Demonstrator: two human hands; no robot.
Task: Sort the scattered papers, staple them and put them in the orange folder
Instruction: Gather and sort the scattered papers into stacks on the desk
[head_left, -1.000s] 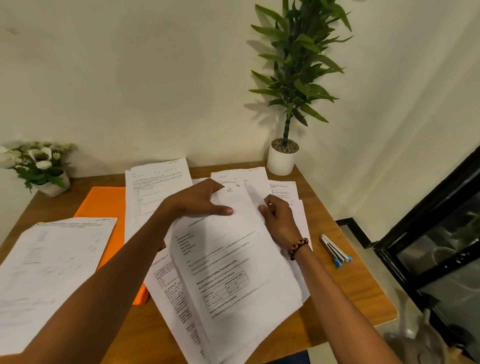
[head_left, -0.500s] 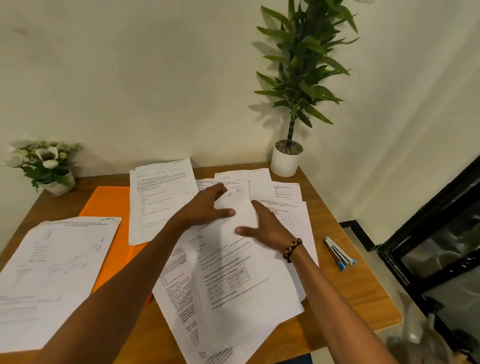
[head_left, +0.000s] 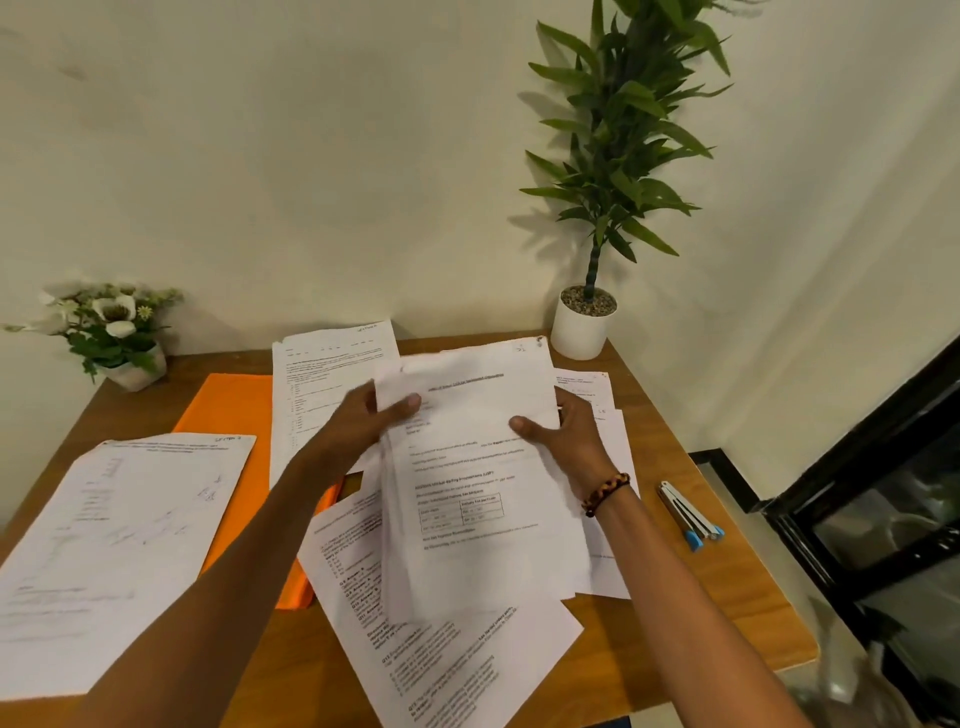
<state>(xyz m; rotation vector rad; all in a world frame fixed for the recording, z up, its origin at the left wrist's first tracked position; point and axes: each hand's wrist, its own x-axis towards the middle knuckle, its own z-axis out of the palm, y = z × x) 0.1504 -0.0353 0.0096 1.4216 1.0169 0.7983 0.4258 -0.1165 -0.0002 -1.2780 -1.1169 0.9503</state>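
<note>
Papers in hand: both hands are holding a small stack of printed sheets (head_left: 483, 467) raised over the middle of the wooden desk (head_left: 727, 587).
Left hand (head_left: 358, 426): gripping the stack's left edge, thumb lying on the top sheet and fingers curled behind it.
Right hand (head_left: 566, 441): gripping the stack's right edge the same way, thumb on top; a beaded bracelet (head_left: 605, 493) is sitting on the wrist.
Writing: the top sheet is carrying a title, paragraphs and a small table, all too blurred to read.
Loose papers: a question sheet (head_left: 431, 649) is lying under the stack, showing "Q" numbers and "Answer" lines; one sheet (head_left: 322, 379) is lying behind the left hand, another (head_left: 114, 525) at the left.
Orange folder (head_left: 228, 410): lying flat on the desk, partly covered by papers.
Stapler (head_left: 688, 517): resting to the right, apart from the papers.
Plants: a tall potted plant (head_left: 584, 322) and a flower pot (head_left: 132, 364) are standing at the back corners.
</note>
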